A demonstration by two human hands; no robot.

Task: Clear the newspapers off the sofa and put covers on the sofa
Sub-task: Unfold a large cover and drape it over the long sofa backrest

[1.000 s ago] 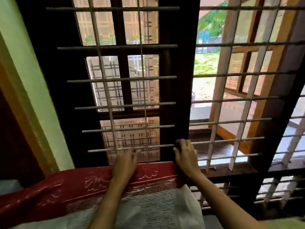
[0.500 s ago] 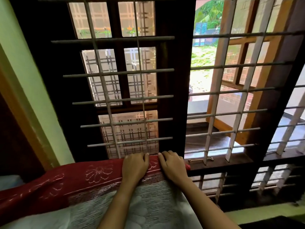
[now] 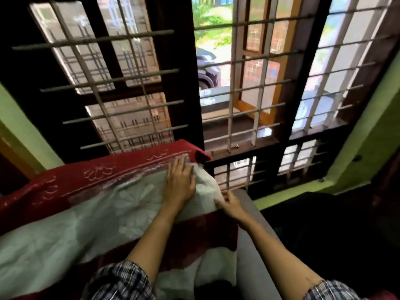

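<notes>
- A green-walled room, a sofa [image 3: 255, 245] pushed against a barred window [image 3: 249, 83]; nearest the camera, two checked sleeves and bare forearms reach out over a red-and-white cover [image 3: 91, 215] spread on the sofa back.
- The right hand [image 3: 231, 205] sits at the cover's side edge, where the white cloth meets the bare grey upholstery; its grip appears pressed together on that edge, though blur keeps the fingertips from being read for certain.
- The left hand [image 3: 180, 180] lies flat on the white cloth just below the red border, fingers spread, holding nothing.
- Half a second ago both hands were side by side up on the red top edge; they have since come down and apart, the right dropping to the end of the sofa back.
- Judged from this, the top edge is set and the work has passed to smoothing and tucking the corner.
- Farther off, the red border [image 3: 104, 172] runs along the sofa's crest, its corner hanging by the window sill.
- No newspapers show in view.
</notes>
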